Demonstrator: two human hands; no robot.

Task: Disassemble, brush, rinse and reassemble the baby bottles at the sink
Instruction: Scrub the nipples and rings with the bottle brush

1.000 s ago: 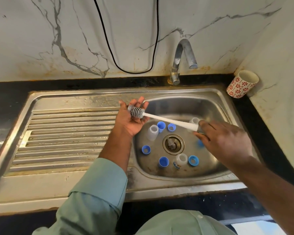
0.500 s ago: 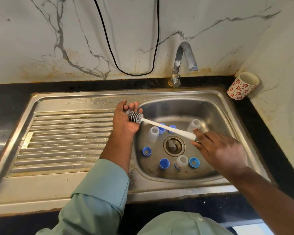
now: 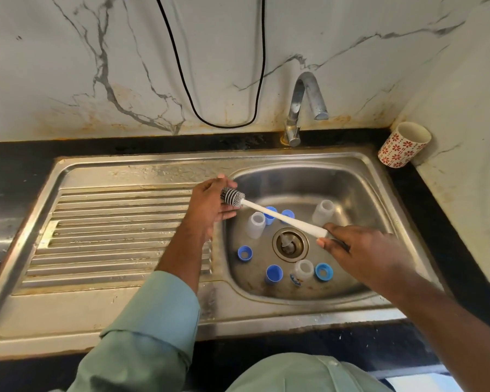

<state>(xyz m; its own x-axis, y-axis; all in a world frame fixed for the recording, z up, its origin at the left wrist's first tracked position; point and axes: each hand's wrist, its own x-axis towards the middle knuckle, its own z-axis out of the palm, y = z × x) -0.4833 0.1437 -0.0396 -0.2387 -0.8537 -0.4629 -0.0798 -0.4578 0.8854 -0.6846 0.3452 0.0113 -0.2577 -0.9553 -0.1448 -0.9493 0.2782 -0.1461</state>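
Lower frame: two arms reach up from the bottom edge, the left in a pale green sleeve (image 3: 150, 321), the right bare.

Right of centre: the right hand (image 3: 362, 250) pinches the end of the white handle of the bottle brush (image 3: 280, 217) between thumb and fingers; the rest of its fingers lie curled over the handle. The brush slants up and to the left across the basin.

Centre: the left hand (image 3: 210, 206) is held with the palm toward the brush, fingers relaxed and slightly spread, at the left rim of the sink (image 3: 379, 176). The dark bristle head (image 3: 232, 197) lies against the left palm. Whether a small part lies in that palm cannot be told.

Basin floor, around the drain (image 3: 290, 244): three clear bottles (image 3: 255, 224), (image 3: 323, 212), (image 3: 302, 271) stand open, well apart from both hands. Blue caps and rings (image 3: 244, 253), (image 3: 274, 273), (image 3: 324, 271), (image 3: 270, 215), (image 3: 287, 215) lie loose among them.

Judged progress: disassembly appears done, since no bottle carries its top. Brushing seems under way or about to begin. Rinsing and reassembly remain, and no water runs from the tap (image 3: 306, 106) at upper centre.

Upper right: a flower-patterned cup (image 3: 403, 144) stands on the dark counter (image 3: 20, 162).
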